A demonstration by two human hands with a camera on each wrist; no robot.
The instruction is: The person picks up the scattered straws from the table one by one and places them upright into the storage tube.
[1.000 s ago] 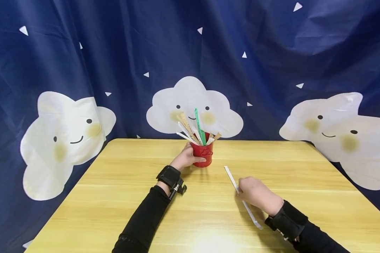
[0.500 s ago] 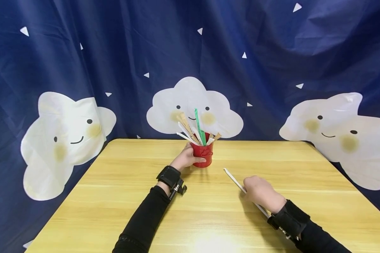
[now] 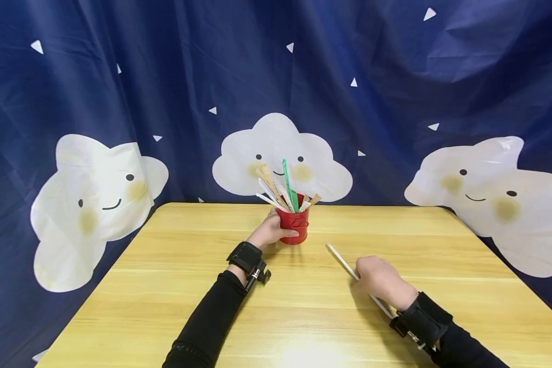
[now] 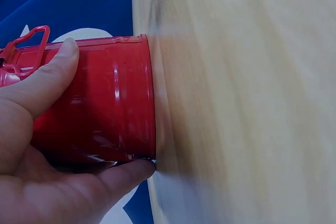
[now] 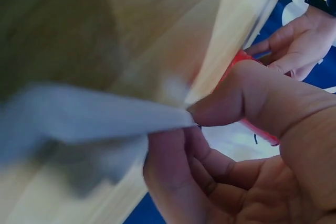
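Near the back middle of the table, my left hand (image 3: 270, 229) grips a small red metal bucket (image 3: 299, 222) low on its side. In the left wrist view the thumb lies along the bucket wall (image 4: 100, 103) and a finger reaches under its base edge. Several paper-wrapped straws, white, brown and a green one (image 3: 286, 176), stick up out of it. To the right, my right hand (image 3: 381, 280) pinches a white wrapped straw (image 3: 341, 259) between thumb and fingers around its middle, slanting over the table. Its near part (image 5: 105, 113) is blurred in the right wrist view.
Both hands work over a light wooden table (image 3: 165, 296). Behind its back edge hangs a dark blue curtain (image 3: 377, 102) with smiling white clouds. Black camera straps circle both wrists, the left wrist camera (image 3: 259, 273) lying just above the tabletop.
My right hand has shifted slightly right and turned the straw, whose near end has swung toward the right wrist. The left hand stays on the bucket, unmoved.
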